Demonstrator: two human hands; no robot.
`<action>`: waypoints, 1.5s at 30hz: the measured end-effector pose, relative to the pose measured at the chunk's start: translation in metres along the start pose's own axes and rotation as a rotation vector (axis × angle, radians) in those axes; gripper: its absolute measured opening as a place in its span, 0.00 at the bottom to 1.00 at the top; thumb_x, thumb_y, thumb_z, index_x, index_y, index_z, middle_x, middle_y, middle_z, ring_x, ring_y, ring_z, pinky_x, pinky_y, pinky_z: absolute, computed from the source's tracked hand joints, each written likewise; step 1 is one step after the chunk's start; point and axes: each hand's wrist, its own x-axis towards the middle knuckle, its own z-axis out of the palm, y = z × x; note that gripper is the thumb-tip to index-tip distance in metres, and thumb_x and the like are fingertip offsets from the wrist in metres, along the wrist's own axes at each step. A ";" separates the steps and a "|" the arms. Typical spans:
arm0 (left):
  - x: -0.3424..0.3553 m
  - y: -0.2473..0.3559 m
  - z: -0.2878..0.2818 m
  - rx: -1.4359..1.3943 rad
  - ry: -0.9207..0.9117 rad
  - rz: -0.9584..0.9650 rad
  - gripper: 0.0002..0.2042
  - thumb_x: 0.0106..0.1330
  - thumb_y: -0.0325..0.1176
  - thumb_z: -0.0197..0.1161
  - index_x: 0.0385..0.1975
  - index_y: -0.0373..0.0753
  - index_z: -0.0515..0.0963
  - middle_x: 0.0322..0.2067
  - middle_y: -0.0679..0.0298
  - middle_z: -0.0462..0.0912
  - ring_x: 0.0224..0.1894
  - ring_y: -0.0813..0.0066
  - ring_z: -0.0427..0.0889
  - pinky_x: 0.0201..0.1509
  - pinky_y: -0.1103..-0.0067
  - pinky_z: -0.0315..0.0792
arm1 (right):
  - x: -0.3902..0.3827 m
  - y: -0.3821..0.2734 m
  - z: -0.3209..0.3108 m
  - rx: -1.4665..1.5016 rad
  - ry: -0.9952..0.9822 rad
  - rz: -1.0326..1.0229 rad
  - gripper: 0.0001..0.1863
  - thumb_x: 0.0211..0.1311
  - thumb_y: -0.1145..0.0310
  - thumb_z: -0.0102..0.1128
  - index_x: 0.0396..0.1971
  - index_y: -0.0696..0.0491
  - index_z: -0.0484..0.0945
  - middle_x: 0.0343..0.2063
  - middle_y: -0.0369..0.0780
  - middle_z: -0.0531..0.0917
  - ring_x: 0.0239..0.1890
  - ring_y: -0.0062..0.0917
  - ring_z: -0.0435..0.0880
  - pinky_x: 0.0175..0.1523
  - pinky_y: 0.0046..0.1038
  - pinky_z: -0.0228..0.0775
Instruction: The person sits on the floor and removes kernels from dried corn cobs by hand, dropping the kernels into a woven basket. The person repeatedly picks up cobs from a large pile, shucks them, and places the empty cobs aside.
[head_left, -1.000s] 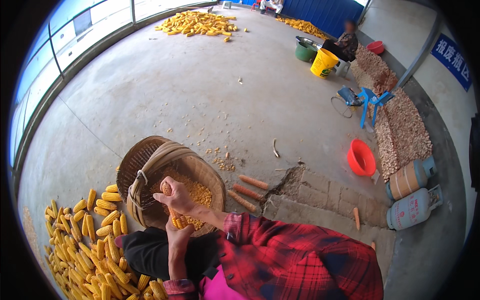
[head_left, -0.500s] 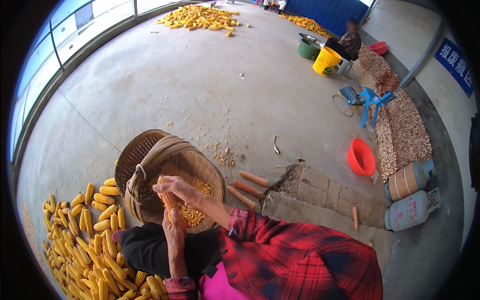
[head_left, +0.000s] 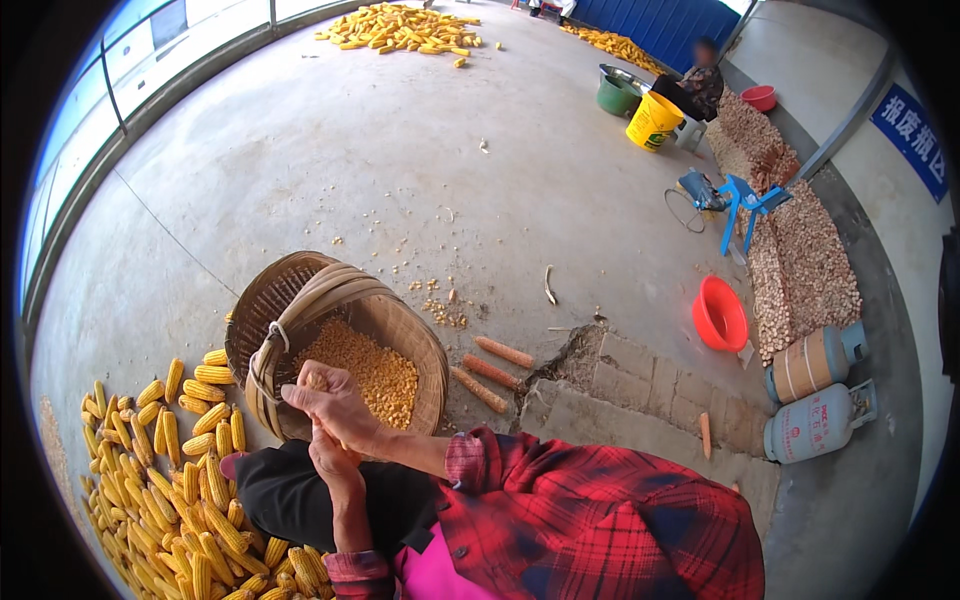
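My right hand (head_left: 335,410) is closed round the upper part of a corn cob (head_left: 316,378), its thumb toward the left. Just below it, my left hand (head_left: 336,462) is closed on the lower part, mostly hiding the cob. Both hands are over the near edge of a woven basket (head_left: 276,290) with an arched handle. Loose yellow kernels (head_left: 385,385) lie inside the basket. A large pile of yellow corn ears (head_left: 160,490) lies to the left beside my dark-clad leg, and reddish stripped cobs (head_left: 492,372) lie right of the basket.
A red basin (head_left: 720,315), two gas cylinders (head_left: 815,425), a blue stool (head_left: 745,200) and light-brown heaps (head_left: 805,260) are at the right. A seated person (head_left: 700,85) is beside buckets (head_left: 653,120). More corn (head_left: 395,30) lies at the back, and broken concrete (head_left: 580,350) is near the basket.
My hands have shifted slightly left and down with the cob. The upper hand now covers more of it, and more kernels show in the basket beyond the hands.
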 end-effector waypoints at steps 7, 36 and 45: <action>0.004 0.000 0.002 -0.657 -0.103 -0.241 0.17 0.72 0.45 0.45 0.44 0.38 0.74 0.31 0.70 0.77 0.28 0.83 0.76 0.29 0.87 0.69 | -0.020 -0.002 0.016 -0.346 -0.394 -0.183 0.16 0.54 0.72 0.63 0.16 0.51 0.64 0.14 0.25 0.61 0.20 0.10 0.57 0.23 0.21 0.52; 0.011 -0.007 -0.008 -0.243 -0.153 0.120 0.16 0.71 0.39 0.43 0.48 0.35 0.70 0.39 0.69 0.73 0.41 0.81 0.73 0.38 0.87 0.67 | -0.017 -0.012 0.013 -0.010 -0.121 -0.047 0.16 0.59 0.67 0.65 0.16 0.51 0.69 0.14 0.24 0.66 0.19 0.06 0.60 0.23 0.15 0.52; 0.013 -0.019 -0.018 -0.530 -0.212 0.017 0.15 0.70 0.44 0.45 0.44 0.40 0.72 0.32 0.72 0.72 0.32 0.81 0.72 0.31 0.86 0.67 | -0.037 -0.006 0.018 -0.521 -0.388 -0.248 0.16 0.53 0.69 0.68 0.14 0.53 0.68 0.13 0.27 0.64 0.20 0.07 0.59 0.24 0.16 0.53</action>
